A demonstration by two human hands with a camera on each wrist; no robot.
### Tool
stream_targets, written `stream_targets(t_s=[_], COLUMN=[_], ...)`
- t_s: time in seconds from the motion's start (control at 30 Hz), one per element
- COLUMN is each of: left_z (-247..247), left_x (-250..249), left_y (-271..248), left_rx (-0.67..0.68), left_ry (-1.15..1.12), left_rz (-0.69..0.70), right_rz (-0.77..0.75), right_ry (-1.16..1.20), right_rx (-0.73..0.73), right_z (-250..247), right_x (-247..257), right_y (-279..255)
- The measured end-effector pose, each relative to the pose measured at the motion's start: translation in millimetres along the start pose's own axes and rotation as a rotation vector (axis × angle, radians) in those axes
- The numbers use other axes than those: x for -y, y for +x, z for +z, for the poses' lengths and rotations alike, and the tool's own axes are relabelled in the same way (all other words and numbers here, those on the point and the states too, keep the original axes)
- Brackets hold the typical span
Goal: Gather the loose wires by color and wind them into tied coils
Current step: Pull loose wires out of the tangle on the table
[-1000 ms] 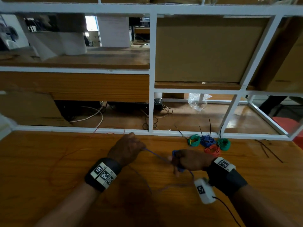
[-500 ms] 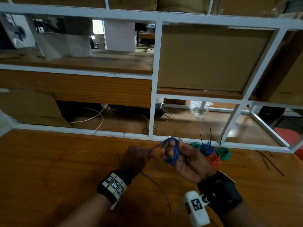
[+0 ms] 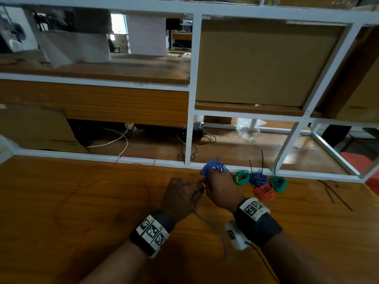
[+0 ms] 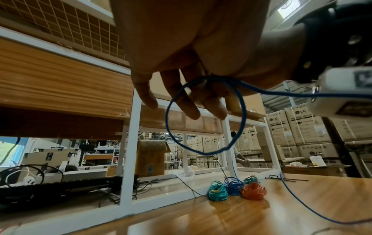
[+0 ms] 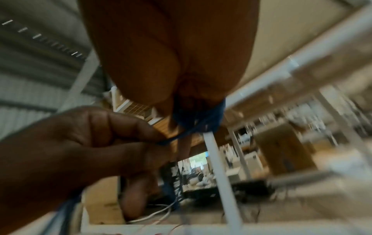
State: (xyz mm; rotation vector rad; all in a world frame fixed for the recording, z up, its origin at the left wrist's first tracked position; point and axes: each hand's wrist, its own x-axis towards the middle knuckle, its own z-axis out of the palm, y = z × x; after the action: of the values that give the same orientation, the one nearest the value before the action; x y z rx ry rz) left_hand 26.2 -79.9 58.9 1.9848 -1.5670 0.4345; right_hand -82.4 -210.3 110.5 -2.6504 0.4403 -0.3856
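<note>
The orange-brown wooden table spreads under both hands, and the white metal shelf frame rises just beyond the fingertips. On the table past the right hand's knuckles lies a cluster of finished coils, touching or nearly touching: a green wire coil with a yellow tie, a tied blue wire coil, a darker green wire coil and an orange-red wire coil. A thin loose red wire loops over the table well to the left of the left hand. Thin black cable ties lie well to the right of the right hand.

The right hand is raised over the table, its fingers wrapped by turns of thin blue wire; the wrist view shows the wire bundled at the fingers. The left hand, close beside it, pinches a strand of the same blue wire between thumb and curled fingers. A loose loop hangs below those fingers, and the tail trails down onto the table near the wrists.
</note>
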Motion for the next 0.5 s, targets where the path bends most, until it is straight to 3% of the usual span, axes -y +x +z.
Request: stream_targets(t_s=[0.1,0.23,0.33,0.5], left_z=[-4,-8,-9,-16], left_x=[8,18,34,46], left_y=[-2,-3,-2,12], left_rx=[-0.01,-0.032,-0.139,-0.194], left_ry=[0.097,0.143,0.198,0.177], left_rz=[0.074,0.089,0.11,0.173], right_rz=[0.003,0.141,0.184,0.106], right_ry=[-0.099,0.022,0.12,0.779], right_rx=[0.231,0.494,0.702,0.922], right_z=[-15,-25,-36,-30], right_x=[3,-4,0,-2], right_y=[-6,-1,-8,-24])
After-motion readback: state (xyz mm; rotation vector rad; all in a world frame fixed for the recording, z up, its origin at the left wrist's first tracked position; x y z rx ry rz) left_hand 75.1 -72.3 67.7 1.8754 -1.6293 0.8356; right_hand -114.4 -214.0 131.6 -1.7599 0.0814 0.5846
